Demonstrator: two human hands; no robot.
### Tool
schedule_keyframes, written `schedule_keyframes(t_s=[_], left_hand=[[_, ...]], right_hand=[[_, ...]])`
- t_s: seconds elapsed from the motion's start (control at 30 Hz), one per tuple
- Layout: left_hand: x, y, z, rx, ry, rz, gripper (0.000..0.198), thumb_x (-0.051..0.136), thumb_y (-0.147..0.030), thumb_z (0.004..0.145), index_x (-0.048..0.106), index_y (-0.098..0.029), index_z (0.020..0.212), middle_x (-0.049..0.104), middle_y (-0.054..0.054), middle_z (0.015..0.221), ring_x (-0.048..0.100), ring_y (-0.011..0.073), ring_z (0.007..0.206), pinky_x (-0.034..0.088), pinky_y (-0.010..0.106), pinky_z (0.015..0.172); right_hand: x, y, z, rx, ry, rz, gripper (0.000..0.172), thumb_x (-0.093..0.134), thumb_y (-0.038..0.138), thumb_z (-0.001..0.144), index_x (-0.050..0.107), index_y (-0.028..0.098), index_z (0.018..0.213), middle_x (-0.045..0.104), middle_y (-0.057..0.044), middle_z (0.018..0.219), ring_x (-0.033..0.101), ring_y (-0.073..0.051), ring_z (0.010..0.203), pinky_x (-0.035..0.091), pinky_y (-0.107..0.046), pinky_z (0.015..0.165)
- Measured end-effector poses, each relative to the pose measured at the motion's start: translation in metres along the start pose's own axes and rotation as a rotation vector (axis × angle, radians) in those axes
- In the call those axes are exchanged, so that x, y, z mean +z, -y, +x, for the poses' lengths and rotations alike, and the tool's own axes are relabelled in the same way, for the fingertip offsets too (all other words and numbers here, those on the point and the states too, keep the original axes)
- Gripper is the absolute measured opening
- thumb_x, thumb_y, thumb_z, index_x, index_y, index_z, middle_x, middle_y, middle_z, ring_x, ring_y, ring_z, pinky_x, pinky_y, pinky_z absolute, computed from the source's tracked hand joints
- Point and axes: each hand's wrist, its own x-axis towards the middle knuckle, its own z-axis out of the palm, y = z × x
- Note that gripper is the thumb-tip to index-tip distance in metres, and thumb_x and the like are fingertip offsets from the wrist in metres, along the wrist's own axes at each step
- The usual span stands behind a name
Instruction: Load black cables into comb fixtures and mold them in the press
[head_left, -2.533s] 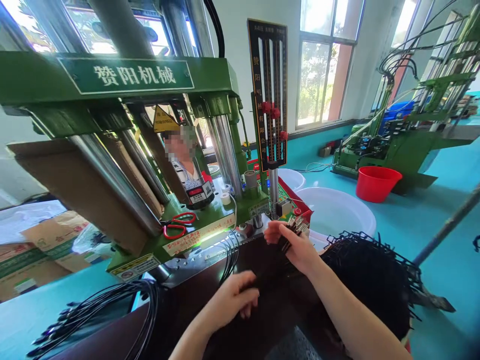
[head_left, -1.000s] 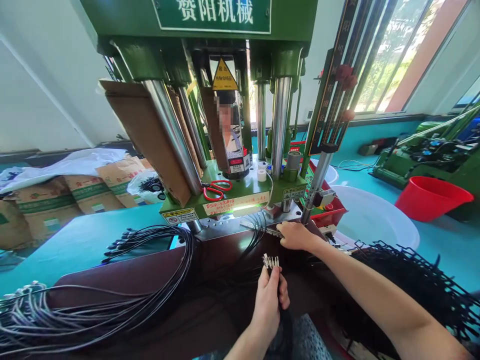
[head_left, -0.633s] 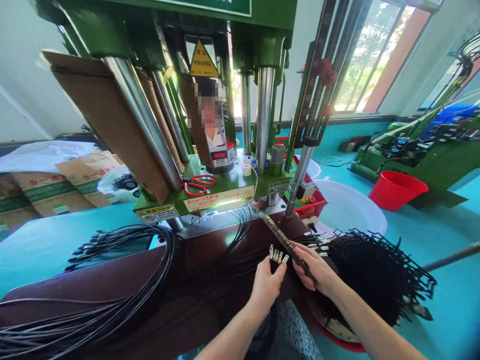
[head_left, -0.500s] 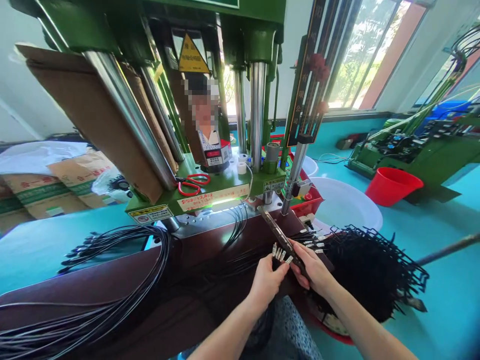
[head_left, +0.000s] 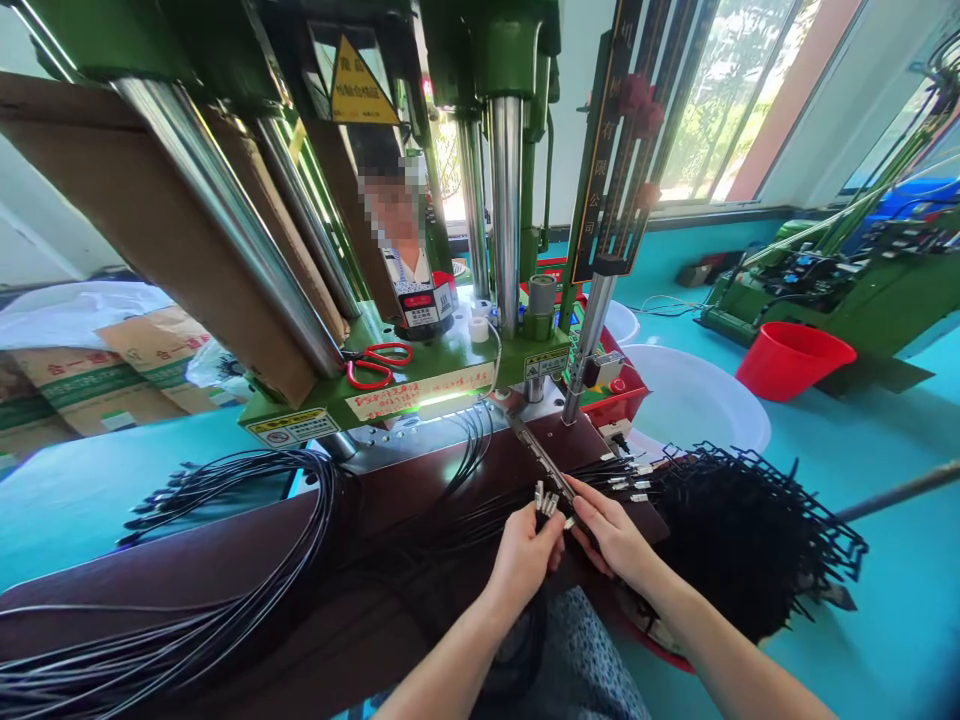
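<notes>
My left hand is closed round a small bunch of black cables whose metal plug tips stick up above its fingers. My right hand is closed on the near end of a long dark metal fixture bar that slants up to the left toward the green press machine. The two hands almost touch over the dark brown bench top. More cables with metal tips lie fanned out just right of the hands.
A thick bundle of black cables curves over the bench at left. A heap of black plastic frames sits at right, with a white basin and red bucket beyond. Red scissors lie on the machine. Another person stands behind it.
My right hand drew the fixture bar from the machine toward me and now holds it beside the plug tips in my left hand. The view has tilted closer to the machine.
</notes>
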Motion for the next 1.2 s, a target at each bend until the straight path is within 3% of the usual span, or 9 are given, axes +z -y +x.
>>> schedule_keyframes(t_s=[0.1,0.2,0.3,0.5,0.7,0.9,1.07,1.2], left_hand=[[-0.006,-0.006,0.001,0.039,-0.126,-0.164,0.033,0.052,-0.051,0.072,0.046,-0.018,0.072,0.037,-0.009,0.042,0.032,0.0055,0.035,0.028,0.018,0.035],[-0.006,-0.006,0.0,-0.073,-0.096,-0.31,0.036,0.05,-0.056,0.071,0.041,-0.022,0.078,0.028,-0.012,0.043,0.02,0.0044,0.033,0.019,0.016,0.031],[-0.001,-0.001,0.0,-0.16,-0.033,-0.252,0.037,0.057,-0.054,0.067,0.043,-0.022,0.081,0.027,-0.012,0.044,0.019,0.0041,0.033,0.015,0.016,0.032],[0.004,0.004,0.002,-0.077,-0.08,-0.11,0.029,0.068,-0.04,0.06,0.05,-0.018,0.065,0.036,-0.008,0.041,0.031,0.0056,0.038,0.022,0.019,0.038],[0.0,0.007,0.004,-0.052,-0.099,-0.084,0.028,0.069,-0.037,0.059,0.05,-0.017,0.06,0.037,-0.008,0.041,0.032,0.0056,0.038,0.022,0.019,0.039],[0.003,0.01,0.003,-0.059,-0.107,-0.109,0.031,0.069,-0.04,0.059,0.049,-0.017,0.062,0.038,-0.008,0.041,0.03,0.0048,0.036,0.021,0.019,0.036],[-0.003,0.0,0.002,-0.006,-0.154,-0.242,0.041,0.056,-0.057,0.067,0.049,-0.017,0.074,0.036,-0.009,0.047,0.03,0.0047,0.036,0.025,0.018,0.034],[-0.011,-0.003,0.004,-0.031,-0.171,-0.358,0.041,0.054,-0.057,0.068,0.047,-0.018,0.074,0.029,-0.01,0.046,0.024,0.004,0.037,0.023,0.016,0.033]], right_hand=[[-0.005,-0.002,0.0,0.029,-0.001,0.084,0.057,0.044,0.047,0.083,0.036,0.017,0.131,0.04,0.009,0.044,0.029,-0.003,0.025,0.016,-0.013,0.024],[-0.009,-0.004,0.0,0.062,-0.027,0.16,0.057,0.046,0.046,0.083,0.034,0.02,0.132,0.041,0.009,0.045,0.029,-0.004,0.025,0.017,-0.013,0.024],[-0.009,-0.005,0.001,0.072,-0.027,0.181,0.057,0.047,0.044,0.083,0.033,0.019,0.132,0.042,0.009,0.044,0.029,-0.003,0.025,0.018,-0.013,0.025],[-0.01,-0.003,0.001,0.053,0.028,0.127,0.055,0.044,0.042,0.085,0.035,0.015,0.132,0.042,0.009,0.043,0.03,-0.004,0.025,0.017,-0.014,0.025],[-0.01,-0.003,0.001,0.034,0.059,-0.006,0.06,0.043,0.047,0.084,0.033,0.014,0.133,0.039,0.009,0.042,0.026,-0.004,0.026,0.017,-0.014,0.025],[-0.003,-0.004,-0.001,-0.012,0.044,-0.073,0.063,0.043,0.049,0.083,0.033,0.012,0.133,0.036,0.01,0.04,0.025,-0.004,0.028,0.019,-0.014,0.026],[-0.006,-0.004,-0.002,0.02,-0.003,0.034,0.059,0.045,0.047,0.082,0.036,0.014,0.131,0.041,0.008,0.044,0.026,-0.003,0.027,0.017,-0.014,0.026],[-0.011,-0.006,-0.001,0.044,0.001,0.125,0.055,0.046,0.044,0.083,0.036,0.018,0.131,0.042,0.008,0.046,0.028,-0.003,0.027,0.016,-0.014,0.027]])
